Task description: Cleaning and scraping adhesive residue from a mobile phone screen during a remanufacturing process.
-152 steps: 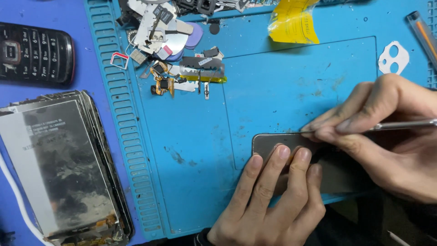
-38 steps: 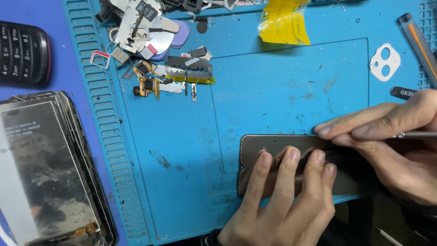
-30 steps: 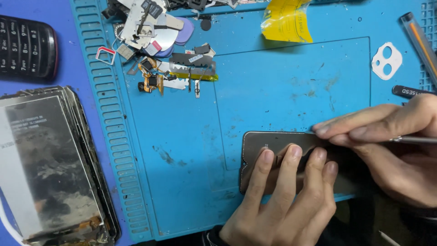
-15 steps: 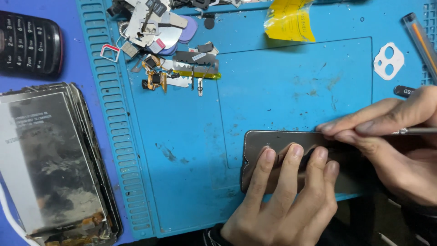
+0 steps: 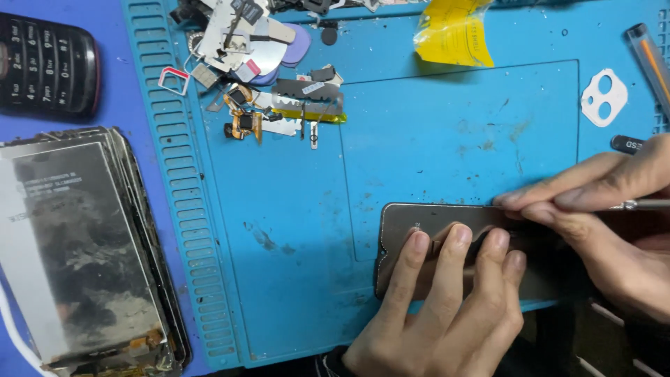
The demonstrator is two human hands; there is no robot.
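A dark smartphone (image 5: 412, 227) lies flat on the blue repair mat (image 5: 293, 209), near its front edge. My left hand (image 5: 447, 307) presses down on it with several fingers spread across its face. My right hand (image 5: 607, 223) pinches a thin metal tool (image 5: 645, 204) whose tip sits at the phone's far edge, under my fingertips. The right part of the phone is hidden by both hands.
A heap of small phone parts and flex cables (image 5: 269, 84) lies at the mat's back left. A yellow bag (image 5: 453, 31) and a white camera bezel (image 5: 604, 98) lie at the back. Left of the mat are a stack of screens (image 5: 84, 244) and a keypad phone (image 5: 42, 63).
The view shifts slightly. My right hand with the tool stays at the phone's far edge and my left hand keeps pressing on the phone, fingers barely shifting.
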